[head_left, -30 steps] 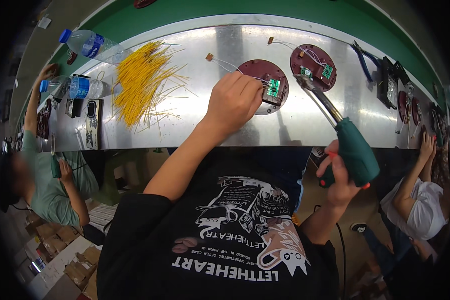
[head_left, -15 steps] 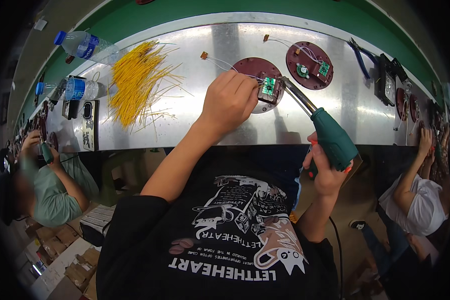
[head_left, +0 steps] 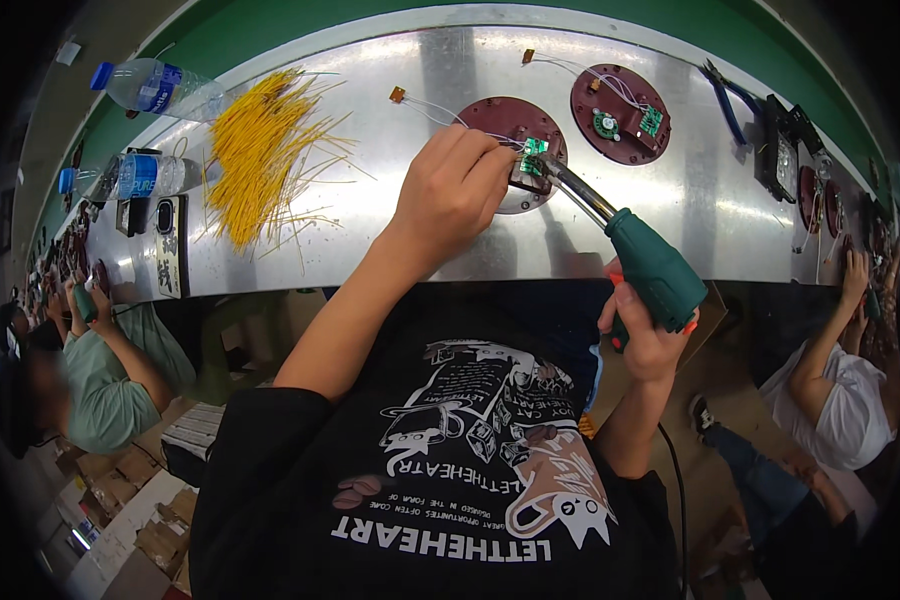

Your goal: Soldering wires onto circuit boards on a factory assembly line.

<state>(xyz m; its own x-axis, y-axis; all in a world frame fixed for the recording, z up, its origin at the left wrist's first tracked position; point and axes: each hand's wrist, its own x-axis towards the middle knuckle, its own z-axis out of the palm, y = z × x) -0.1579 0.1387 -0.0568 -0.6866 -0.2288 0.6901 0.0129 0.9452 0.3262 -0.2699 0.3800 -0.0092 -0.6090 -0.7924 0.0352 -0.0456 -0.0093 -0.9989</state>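
My right hand [head_left: 642,325] grips a green soldering gun [head_left: 658,262] with red parts at its handle. The gun's metal tip meets the right side of a small green circuit board [head_left: 536,154], at least as it looks from above. That board sits over a dark red round disc [head_left: 500,118] on the bench. My left hand [head_left: 450,192] is closed in a pinch at the board's left edge, and its fingers hide what they hold. Thin white wires run from the board past my fingers to a small brown tab [head_left: 398,95].
A second dark red disc [head_left: 622,112] with board and wires lies right of the first. Loose yellow wires [head_left: 260,165], two water bottles [head_left: 160,88] and a phone [head_left: 171,245] are on the left. Blue-handled pliers [head_left: 725,105] lie right. People work at both sides.
The soldering gun's tip has moved left from beside the board onto it. My left hand keeps its pinch near the board. The whole view has shifted slightly.
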